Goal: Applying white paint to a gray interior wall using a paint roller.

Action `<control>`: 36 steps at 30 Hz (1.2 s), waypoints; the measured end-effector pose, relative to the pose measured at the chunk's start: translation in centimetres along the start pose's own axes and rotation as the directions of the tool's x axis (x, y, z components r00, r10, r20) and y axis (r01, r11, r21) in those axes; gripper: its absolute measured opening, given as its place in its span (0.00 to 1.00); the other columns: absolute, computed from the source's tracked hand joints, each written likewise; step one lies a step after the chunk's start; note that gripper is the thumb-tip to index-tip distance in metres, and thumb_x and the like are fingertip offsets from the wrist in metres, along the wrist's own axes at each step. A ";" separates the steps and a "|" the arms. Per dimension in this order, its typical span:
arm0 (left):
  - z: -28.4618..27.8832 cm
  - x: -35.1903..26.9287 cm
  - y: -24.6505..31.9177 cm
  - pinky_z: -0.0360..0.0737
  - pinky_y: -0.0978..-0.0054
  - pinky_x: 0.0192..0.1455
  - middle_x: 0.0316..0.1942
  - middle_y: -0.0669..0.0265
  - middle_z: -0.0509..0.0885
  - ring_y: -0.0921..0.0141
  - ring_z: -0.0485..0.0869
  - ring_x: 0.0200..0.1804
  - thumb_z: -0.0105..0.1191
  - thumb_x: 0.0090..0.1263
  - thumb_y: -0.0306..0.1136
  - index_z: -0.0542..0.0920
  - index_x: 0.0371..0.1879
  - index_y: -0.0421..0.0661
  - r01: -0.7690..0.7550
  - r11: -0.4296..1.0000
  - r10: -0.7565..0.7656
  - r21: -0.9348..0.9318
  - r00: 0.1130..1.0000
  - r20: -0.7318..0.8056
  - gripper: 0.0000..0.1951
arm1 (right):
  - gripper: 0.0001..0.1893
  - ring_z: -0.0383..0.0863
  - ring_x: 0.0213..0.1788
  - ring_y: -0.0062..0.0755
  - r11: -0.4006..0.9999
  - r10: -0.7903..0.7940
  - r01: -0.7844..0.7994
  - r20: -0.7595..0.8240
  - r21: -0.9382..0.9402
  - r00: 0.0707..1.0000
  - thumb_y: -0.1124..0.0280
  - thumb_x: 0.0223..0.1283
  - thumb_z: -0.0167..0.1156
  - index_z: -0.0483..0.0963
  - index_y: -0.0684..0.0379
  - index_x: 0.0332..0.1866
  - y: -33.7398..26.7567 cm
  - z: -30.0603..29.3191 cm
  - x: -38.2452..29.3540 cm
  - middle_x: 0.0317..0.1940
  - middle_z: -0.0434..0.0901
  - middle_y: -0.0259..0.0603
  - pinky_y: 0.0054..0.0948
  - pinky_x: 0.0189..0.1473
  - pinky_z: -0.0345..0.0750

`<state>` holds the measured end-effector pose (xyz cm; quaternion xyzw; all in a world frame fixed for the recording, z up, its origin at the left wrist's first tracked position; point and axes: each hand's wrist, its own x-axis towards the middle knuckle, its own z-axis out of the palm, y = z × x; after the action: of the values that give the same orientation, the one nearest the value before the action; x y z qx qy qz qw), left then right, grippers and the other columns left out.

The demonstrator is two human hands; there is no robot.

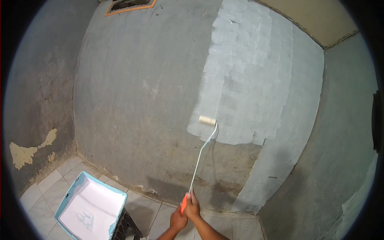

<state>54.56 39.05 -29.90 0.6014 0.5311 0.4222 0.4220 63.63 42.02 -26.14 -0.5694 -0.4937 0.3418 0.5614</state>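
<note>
Both of my hands are wrapped around the orange handle (184, 204) of a paint roller. Higher on the grip is my right hand (193, 207), its fingers reaching up toward the metal rod (197, 163). My left hand (178, 219) grips lower down, just left of the right one. The cream roller sleeve (207, 120) lies against the wall, within the lower left part of a pale painted patch (252, 99). Bare grey plaster (135, 90) spreads to the left of that patch, and brownish, stained plaster (231, 162) shows below it.
A light-blue paint tray (69, 192) with whitish paint stands at lower left on a dark stool (127, 223). Pale floor tiles (45, 207) meet the wall's base. The left wall (45, 99) has peeling patches; another wall (336, 126) closes in at right. An orange-framed opening (132, 10) sits high up.
</note>
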 end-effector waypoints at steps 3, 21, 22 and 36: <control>-2.3 4.8 9.3 0.77 0.50 0.60 0.53 0.41 0.84 0.43 0.81 0.58 0.47 0.74 0.52 0.79 0.60 0.43 -0.175 0.985 0.175 0.008 0.984 -0.038 0.27 | 0.30 0.81 0.61 0.38 0.968 -0.242 0.232 -0.108 -0.098 0.964 0.50 0.81 0.44 0.56 0.51 0.81 -8.7 -1.3 6.1 0.68 0.76 0.49 0.34 0.64 0.76; 7.7 3.1 7.0 0.76 0.45 0.59 0.51 0.39 0.84 0.40 0.81 0.55 0.44 0.76 0.54 0.74 0.61 0.44 -0.200 0.978 0.202 -0.058 0.979 0.025 0.27 | 0.35 0.80 0.65 0.46 0.915 -0.302 0.274 -0.054 -0.297 0.952 0.43 0.79 0.41 0.55 0.52 0.82 -1.9 -10.2 6.1 0.65 0.79 0.52 0.38 0.65 0.74; 7.9 1.5 3.9 0.76 0.44 0.58 0.50 0.39 0.84 0.39 0.82 0.54 0.44 0.76 0.54 0.74 0.59 0.44 -0.132 0.991 0.132 0.001 0.990 0.040 0.26 | 0.34 0.79 0.67 0.46 0.980 -0.111 0.105 -0.025 -0.171 0.993 0.44 0.80 0.41 0.56 0.53 0.81 -0.5 -9.2 3.6 0.66 0.78 0.52 0.38 0.67 0.73; 1.5 6.2 19.1 0.76 0.46 0.60 0.52 0.37 0.83 0.39 0.80 0.56 0.44 0.76 0.53 0.77 0.59 0.40 -0.296 0.954 0.297 0.058 0.955 -0.007 0.28 | 0.31 0.66 0.77 0.41 0.929 -0.359 0.344 -0.109 -0.136 0.927 0.50 0.81 0.43 0.55 0.52 0.82 -12.8 -9.7 11.9 0.77 0.64 0.50 0.35 0.74 0.65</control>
<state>61.89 43.61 -11.67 0.6825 0.4500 0.4701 0.3326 73.79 48.88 -10.34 -0.5241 -0.5685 0.1685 0.6113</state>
